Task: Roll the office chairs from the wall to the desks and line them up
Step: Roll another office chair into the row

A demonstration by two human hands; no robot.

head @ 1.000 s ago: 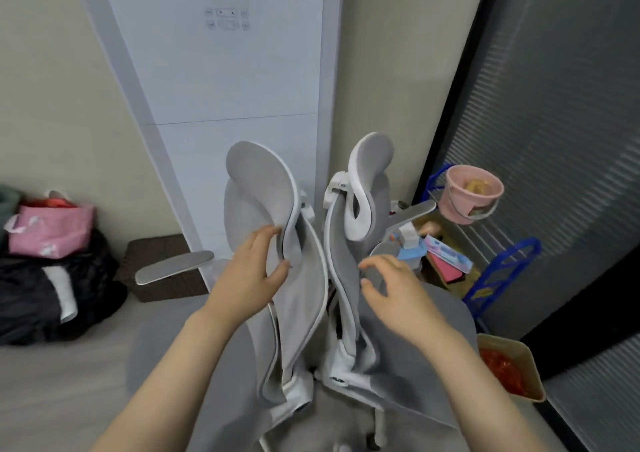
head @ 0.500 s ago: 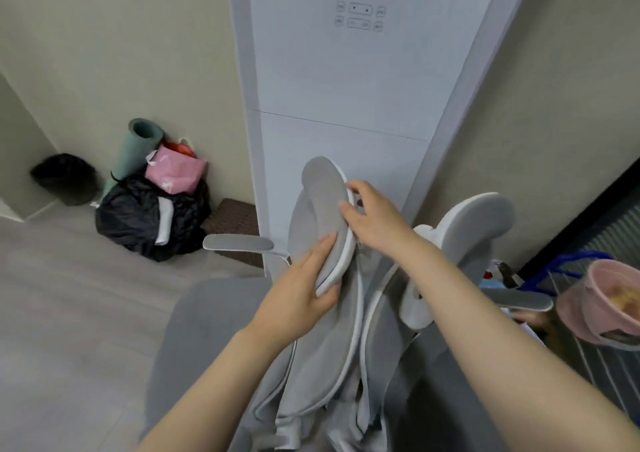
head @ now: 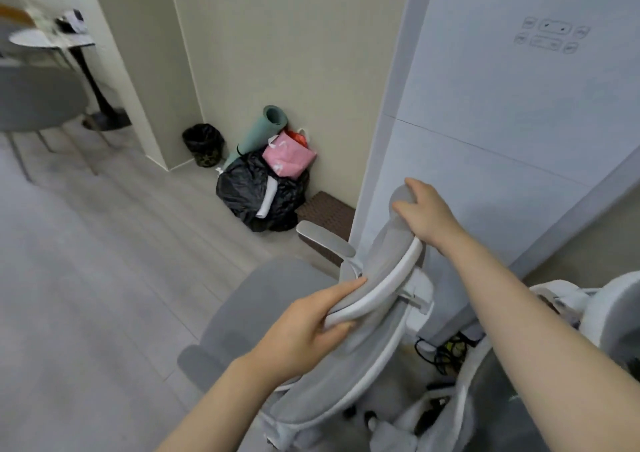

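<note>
At the near centre of the view, a grey office chair (head: 277, 316) with a white frame stands on the pale plank floor (head: 104, 278), just in front of a tall white appliance (head: 485, 140) against the wall. Both hands hold its curved headrest (head: 384, 268): the left hand (head: 304, 330) grips the near end, fingers curled along the grey pad and thumb under the white rim, while the right hand (head: 426, 216) is closed over the far, upper end. One white armrest (head: 325, 240) juts out to the left. A second grey chair (head: 606, 313) shows partly at the right edge, close beside the first. Further left along the wall lie a black rubbish bag (head: 249, 192), a pink bag (head: 289, 155) and a rolled green mat (head: 256, 133), with a small black bin (head: 203, 143) beside them. A round table (head: 48, 38) stands far left.
</note>
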